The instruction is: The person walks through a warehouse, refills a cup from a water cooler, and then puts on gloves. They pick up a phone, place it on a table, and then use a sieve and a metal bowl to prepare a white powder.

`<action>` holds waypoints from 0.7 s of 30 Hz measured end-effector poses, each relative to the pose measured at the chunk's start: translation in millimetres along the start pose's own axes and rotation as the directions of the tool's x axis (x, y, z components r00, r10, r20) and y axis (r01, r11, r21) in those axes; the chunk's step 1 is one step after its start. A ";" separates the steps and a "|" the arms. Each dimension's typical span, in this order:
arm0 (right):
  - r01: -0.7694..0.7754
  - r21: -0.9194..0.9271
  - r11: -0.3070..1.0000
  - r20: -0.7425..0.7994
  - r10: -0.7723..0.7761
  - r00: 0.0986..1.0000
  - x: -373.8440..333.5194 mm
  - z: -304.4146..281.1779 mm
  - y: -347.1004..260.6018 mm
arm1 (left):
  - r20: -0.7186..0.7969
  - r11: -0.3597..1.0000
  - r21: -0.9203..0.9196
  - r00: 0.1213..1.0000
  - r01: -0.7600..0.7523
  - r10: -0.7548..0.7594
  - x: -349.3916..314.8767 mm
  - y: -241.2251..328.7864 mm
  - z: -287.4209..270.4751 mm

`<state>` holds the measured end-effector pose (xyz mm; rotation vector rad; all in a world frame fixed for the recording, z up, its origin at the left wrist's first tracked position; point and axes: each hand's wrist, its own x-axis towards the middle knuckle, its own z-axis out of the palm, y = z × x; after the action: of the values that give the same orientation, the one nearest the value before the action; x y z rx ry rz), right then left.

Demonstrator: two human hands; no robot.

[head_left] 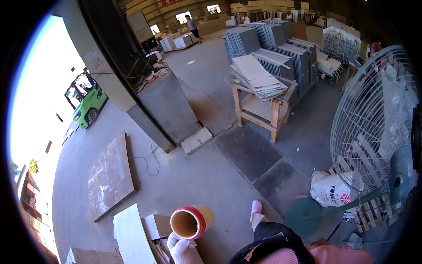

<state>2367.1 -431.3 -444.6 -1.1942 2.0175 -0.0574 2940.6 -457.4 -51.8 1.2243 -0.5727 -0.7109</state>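
Observation:
My left hand, in a white glove, comes in from the lower edge. Its fingers are closed on the lower rim of a hollow cream cylinder, which has red bands round its near end and a brown inside. The open end faces me, and the cylinder is held above the floor. Just left of the hand lie long pale boards and a pale block. No right hand can be made out. Pink cloth and a black strap-like piece show at the lower edge, beside a foot in a pink clog.
A large fan on a round green base stands at right, beside a white sack. Ahead is a wooden stand with pale sheets on it. A flat slab lies at left; a green forklift and a person are farther off.

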 end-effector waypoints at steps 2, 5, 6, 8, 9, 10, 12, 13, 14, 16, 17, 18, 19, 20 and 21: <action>-0.040 0.133 0.990 0.161 0.018 0.987 35.3 -3.8 -39.3 | 0.031 0.995 -0.086 0.999 0.044 -0.041 55.4 -30.5 8.8; -0.297 0.124 0.947 0.296 0.250 0.922 144.3 -3.9 -179.1 | -0.150 0.985 -0.133 0.980 0.114 -0.133 118.7 -41.3 41.8; -0.201 0.269 0.942 0.307 0.114 0.945 191.5 5.2 -212.8 | -0.126 0.989 -0.099 0.984 0.112 -0.125 145.3 -35.9 45.3; 0.176 0.086 0.981 0.091 -0.184 0.979 242.9 -1.2 -321.6 | -0.043 0.993 -0.029 0.993 0.113 -0.114 199.3 -32.9 65.0; 0.275 0.079 0.958 0.181 -0.285 0.941 257.3 -24.5 -405.0 | -0.033 0.997 -0.011 0.996 0.081 -0.081 211.1 -31.0 65.6; 0.353 0.114 0.929 0.173 -0.369 0.913 274.6 -37.7 -473.5 | -0.029 0.998 -0.019 0.998 0.052 -0.053 234.8 -32.8 71.6; 0.441 0.182 0.879 0.180 -0.471 0.864 285.9 -70.4 -602.7 | -0.111 1.000 -0.018 0.994 0.021 -0.022 277.1 -39.0 78.3; 0.486 0.252 0.837 0.162 -0.531 0.831 290.9 -80.2 -654.9 | -0.146 1.000 -0.028 0.989 0.008 -0.012 302.5 -35.7 90.4; 0.527 0.307 0.793 0.143 -0.585 0.798 301.6 -87.3 -698.4 | -0.203 0.984 -0.118 0.967 0.132 -0.154 319.3 -27.8 103.6; 0.552 0.424 0.718 0.141 -0.654 0.743 321.7 -94.1 -771.4 | -0.131 0.989 -0.069 0.982 0.130 -0.138 376.3 -41.3 105.4; 0.531 0.473 0.703 0.172 -0.665 0.727 327.9 -96.1 -797.9 | -0.118 0.990 0.010 0.983 0.144 -0.142 405.1 -56.6 92.5; 0.435 0.574 0.694 0.211 -0.638 0.740 326.8 -95.9 -825.1 | -0.108 0.981 0.034 0.977 0.190 -0.186 438.0 -57.4 90.1; 0.385 0.612 0.691 0.216 -0.614 0.759 333.1 -95.6 -847.3 | -0.089 0.975 0.032 0.972 0.219 -0.215 474.8 -60.5 97.2; 0.335 0.639 0.692 0.228 -0.586 0.777 337.1 -91.3 -856.4 | -0.069 0.996 0.047 0.995 0.073 -0.070 514.5 -74.2 106.6; 0.274 0.672 0.688 0.245 -0.555 0.795 342.4 -86.4 -865.5 | -0.019 0.996 0.021 0.997 0.081 -0.081 552.4 -76.7 113.5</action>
<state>2852.7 -1203.8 -241.5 -1.0931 1.1414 -0.5865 3207.6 -958.7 -87.7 1.2784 -0.5195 -0.7630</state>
